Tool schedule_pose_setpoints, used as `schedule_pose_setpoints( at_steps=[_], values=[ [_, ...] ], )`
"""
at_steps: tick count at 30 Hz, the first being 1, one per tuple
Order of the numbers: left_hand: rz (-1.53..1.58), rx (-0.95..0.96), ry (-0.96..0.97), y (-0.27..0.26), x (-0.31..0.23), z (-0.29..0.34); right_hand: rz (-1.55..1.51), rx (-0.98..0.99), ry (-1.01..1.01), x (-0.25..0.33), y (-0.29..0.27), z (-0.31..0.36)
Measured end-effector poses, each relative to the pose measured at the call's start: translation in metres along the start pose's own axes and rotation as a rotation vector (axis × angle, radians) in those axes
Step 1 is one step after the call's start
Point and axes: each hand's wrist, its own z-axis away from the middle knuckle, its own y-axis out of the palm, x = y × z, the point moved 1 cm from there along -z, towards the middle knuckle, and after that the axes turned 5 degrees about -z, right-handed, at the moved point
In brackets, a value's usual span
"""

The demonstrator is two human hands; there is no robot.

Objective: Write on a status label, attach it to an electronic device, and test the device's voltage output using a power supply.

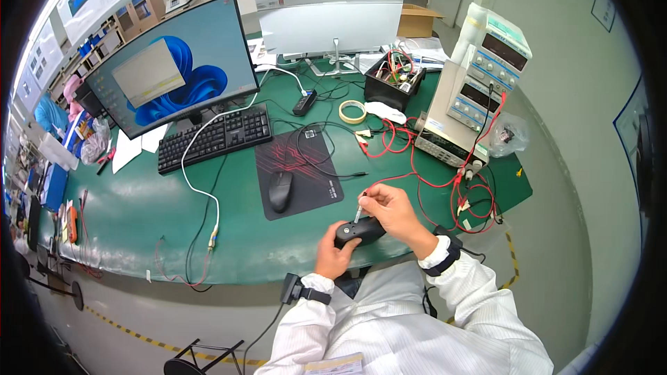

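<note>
Close to the table's front edge, my left hand (335,250) is closed around the near end of a small black rounded device (361,232). Its upper face shows a round silvery spot. My right hand (393,212) pinches a thin light-coloured stick-like piece (358,214), whose lower end meets or nearly meets the top of the device. A red wire runs beside those fingertips; whether it joins the piece I cannot tell. Both wrists wear black straps, the left one with a small box.
A black mouse (281,192) lies on a dark mouse pad (299,167), left of my hands. Behind stand a keyboard (215,139), two monitors and a black bin (394,83) of wires. Stacked power supplies (479,90) with tangled red leads (458,198) are at right.
</note>
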Motion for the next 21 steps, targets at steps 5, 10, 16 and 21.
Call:
schedule_pose_setpoints(
  at_steps=[5, 10, 16, 21],
  values=[
    [-0.077, 0.004, 0.009, 0.004, -0.002, -0.002, 0.11, 0.017, -0.057, 0.003, -0.005, 0.002],
    [-0.062, 0.011, 0.004, 0.009, -0.001, -0.002, 0.139, 0.048, -0.051, 0.01, -0.003, 0.007],
    [-0.054, 0.01, 0.004, 0.008, -0.003, -0.003, 0.321, 0.077, -0.137, 0.007, 0.003, 0.01],
    [-0.033, 0.036, -0.003, 0.006, 0.003, -0.003, 0.436, 0.1, -0.278, 0.005, 0.006, 0.013]
  ],
)
